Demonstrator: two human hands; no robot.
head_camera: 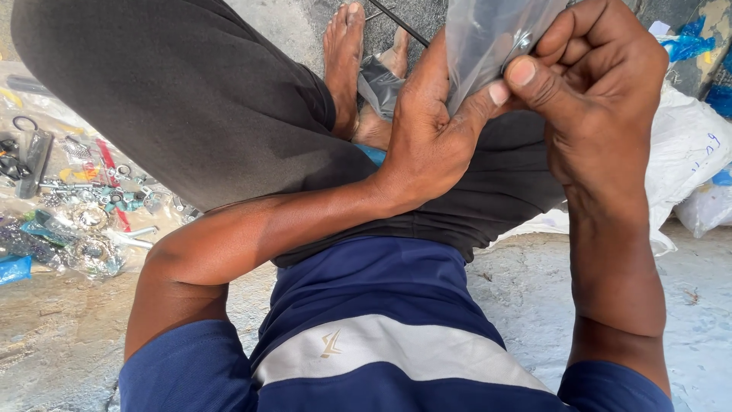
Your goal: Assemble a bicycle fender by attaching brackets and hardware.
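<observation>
I hold a clear plastic bag (488,38) up in front of me with both hands. My left hand (431,133) pinches its lower edge between thumb and fingers. My right hand (595,84) grips the bag's right side, its thumb pressing against the plastic beside my left thumb. Something small and metallic shows through the bag near my right fingers; what it is cannot be made out. I sit on the ground with legs in dark trousers, bare feet (358,69) ahead.
At the left on the concrete floor lies a spread of small metal parts, rings, tools and packets (76,206). White sacks (686,145) and blue plastic (690,42) lie at the right. A thin dark rod (400,23) crosses near my feet.
</observation>
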